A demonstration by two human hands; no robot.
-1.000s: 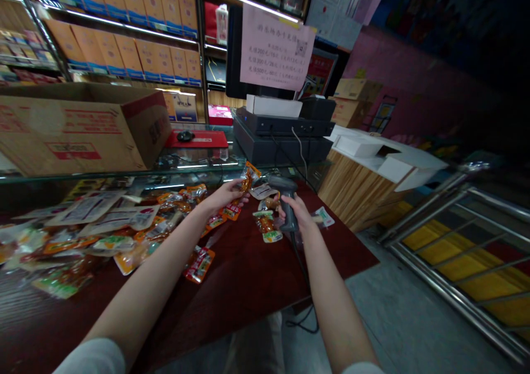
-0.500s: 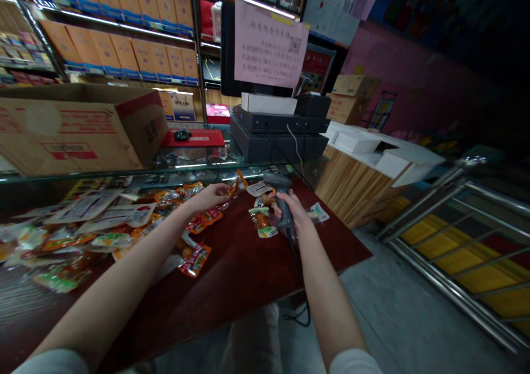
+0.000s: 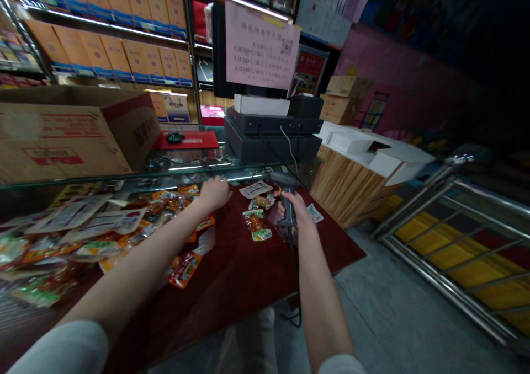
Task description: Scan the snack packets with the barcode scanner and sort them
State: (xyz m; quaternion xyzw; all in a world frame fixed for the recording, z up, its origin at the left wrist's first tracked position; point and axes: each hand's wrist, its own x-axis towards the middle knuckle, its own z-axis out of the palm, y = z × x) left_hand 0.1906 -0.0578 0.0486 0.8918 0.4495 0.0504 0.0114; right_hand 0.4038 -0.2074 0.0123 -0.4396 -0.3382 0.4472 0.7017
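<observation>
Grey barcode scanner (image 3: 286,196) in right hand (image 3: 296,211), left hand (image 3: 214,193) grip unclear, pink notice (image 3: 260,46) listing 200, 300, 500

Snack packets (image 3: 78,247) lie heaped on the left of the desk (image 3: 248,274), with a few more to the right. Beyond stands a glass counter (image 3: 124,178), carrying a cardboard box (image 3: 62,137) at left and stacked electronic units (image 3: 273,142) at right, before shelves (image 3: 107,32). A wooden counter (image 3: 343,192) and metal railing (image 3: 447,289) lie further right.

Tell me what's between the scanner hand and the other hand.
In the head view, snack packets and a white packet lie on the red counter between the right hand and left hand.
</observation>
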